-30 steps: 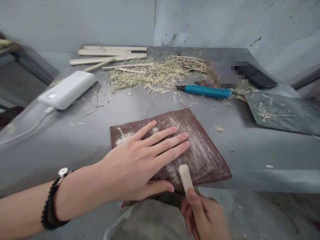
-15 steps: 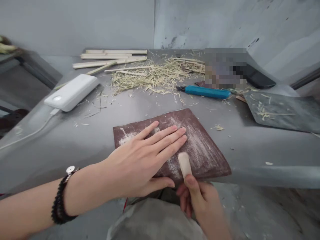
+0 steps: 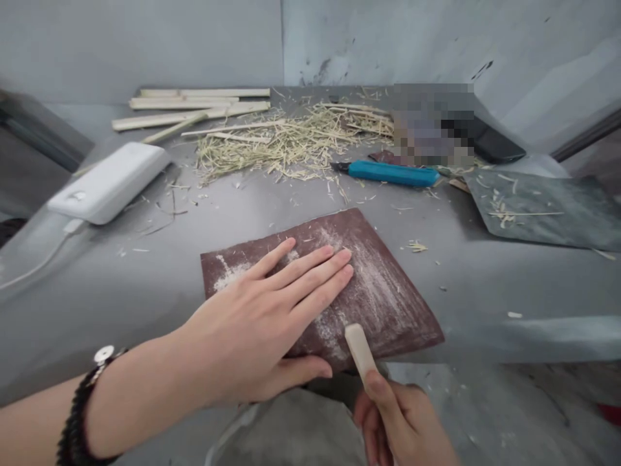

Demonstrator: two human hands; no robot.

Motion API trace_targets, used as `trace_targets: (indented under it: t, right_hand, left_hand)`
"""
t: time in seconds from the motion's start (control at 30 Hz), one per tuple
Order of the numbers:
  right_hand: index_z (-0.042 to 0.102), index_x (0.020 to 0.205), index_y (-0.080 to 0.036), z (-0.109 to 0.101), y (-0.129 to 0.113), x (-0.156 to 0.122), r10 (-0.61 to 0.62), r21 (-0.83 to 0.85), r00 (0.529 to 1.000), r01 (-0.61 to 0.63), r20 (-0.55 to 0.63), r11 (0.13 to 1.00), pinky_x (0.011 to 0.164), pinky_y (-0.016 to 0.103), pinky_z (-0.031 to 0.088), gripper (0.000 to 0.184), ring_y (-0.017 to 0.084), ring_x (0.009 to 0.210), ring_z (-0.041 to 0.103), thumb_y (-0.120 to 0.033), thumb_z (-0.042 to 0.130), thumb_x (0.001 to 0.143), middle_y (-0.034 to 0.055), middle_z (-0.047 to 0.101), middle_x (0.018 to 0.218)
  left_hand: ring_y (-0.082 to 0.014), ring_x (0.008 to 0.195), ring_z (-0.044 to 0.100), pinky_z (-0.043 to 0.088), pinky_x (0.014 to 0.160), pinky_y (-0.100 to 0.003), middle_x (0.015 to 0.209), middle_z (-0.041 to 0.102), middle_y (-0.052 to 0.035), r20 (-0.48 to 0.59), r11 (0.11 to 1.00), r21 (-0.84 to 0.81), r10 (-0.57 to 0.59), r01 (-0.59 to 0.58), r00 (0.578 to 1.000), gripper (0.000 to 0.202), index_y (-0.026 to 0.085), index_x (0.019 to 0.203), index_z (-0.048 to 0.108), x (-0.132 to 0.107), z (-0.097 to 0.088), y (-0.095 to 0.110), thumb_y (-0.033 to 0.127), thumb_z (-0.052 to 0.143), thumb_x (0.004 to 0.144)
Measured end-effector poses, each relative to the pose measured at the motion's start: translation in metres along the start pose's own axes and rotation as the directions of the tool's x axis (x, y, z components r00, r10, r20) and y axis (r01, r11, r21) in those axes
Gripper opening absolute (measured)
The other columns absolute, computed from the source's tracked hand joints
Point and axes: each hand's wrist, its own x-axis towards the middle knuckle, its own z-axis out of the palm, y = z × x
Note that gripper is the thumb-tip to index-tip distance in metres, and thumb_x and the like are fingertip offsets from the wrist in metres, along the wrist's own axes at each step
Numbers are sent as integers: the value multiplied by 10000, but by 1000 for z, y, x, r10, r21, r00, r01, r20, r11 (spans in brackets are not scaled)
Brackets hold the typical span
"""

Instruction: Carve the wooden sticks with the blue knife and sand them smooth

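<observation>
Brown sandpaper [image 3: 388, 285] lies near the table's front edge, streaked with pale dust. My left hand [image 3: 272, 304] rests flat on it with fingers stretched out, holding nothing. Between the thumb and curled fingers of my right hand [image 3: 400, 414] is a pale, flat wooden strip [image 3: 360, 349] with a rounded end. The strip's tip lies over the sandpaper's front part, just right of my left thumb; its lower end is hidden in my right hand.
Behind the sandpaper are a blue utility knife [image 3: 392, 173], a heap of shavings [image 3: 291, 145] and several wooden strips [image 3: 189, 116]. A white power bank [image 3: 111, 181] with a cable sits left, a grey sheet [image 3: 557, 217] right. A dark phone [image 3: 499, 142] lies behind, beside a blurred patch.
My right hand has drawn the wooden strip back towards me along the sandpaper. My left hand stays flat on the sheet. The whole view has shifted slightly.
</observation>
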Motion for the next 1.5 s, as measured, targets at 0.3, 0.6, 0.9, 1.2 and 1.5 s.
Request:
trace_targets:
  t: [0.3, 0.6, 0.9, 1.2, 1.5]
  right_hand:
    - [652, 607, -168, 2, -2, 3, -61, 48, 996, 64, -58, 997, 349, 202, 356, 755, 112, 317, 487, -875, 486, 810, 57, 579, 420]
    - [658, 603, -179, 7, 10, 5, -111, 14, 989, 113, -97, 993, 337, 220, 360, 752, 132, 305, 500, -847, 433, 864, 66, 587, 418]
    - [686, 641, -171, 13, 12, 14, -245, 28, 955, 253, -168, 967, 392, 237, 419, 679, 150, 364, 564, -771, 496, 898, 65, 628, 474]
    - [650, 586, -174, 29, 14, 18, -198, 111, 969, 215, -148, 970, 367, 248, 351, 764, 141, 342, 504, -853, 433, 862, 71, 606, 448]
    - [566, 514, -207, 2, 16, 9, -158, -139, 974, 136, -161, 981, 456, 273, 326, 754, 126, 367, 395, -841, 394, 886, -13, 404, 364]
  left_hand:
    - [-212, 1602, 75, -40, 1309, -433, 1722, 72, -19, -2, 1000, 10, 4, -4, 1000, 853, 137, 1646, 162, 0, 0, 0, 596, 473, 997]
    - [-225, 1599, 97, -8, 1310, -443, 1721, 93, -30, -13, 1000, 1, 8, -8, 1000, 856, 131, 1644, 169, 1, 1, 0, 596, 478, 994]
    - [-222, 1599, 98, -15, 1310, -437, 1722, 92, -25, -16, 1000, 6, 20, -20, 1000, 841, 138, 1646, 163, 0, 1, 0, 580, 476, 1003]
    - [-233, 1596, 119, 9, 1311, -441, 1718, 121, -42, -10, 1000, 6, 11, -11, 1000, 891, 134, 1641, 183, 0, -2, 1, 645, 493, 979]
    - [-252, 1588, 153, 42, 1308, -458, 1705, 192, -45, -53, 1000, -26, -6, 5, 999, 863, 139, 1629, 246, 5, -1, -5, 708, 365, 991]
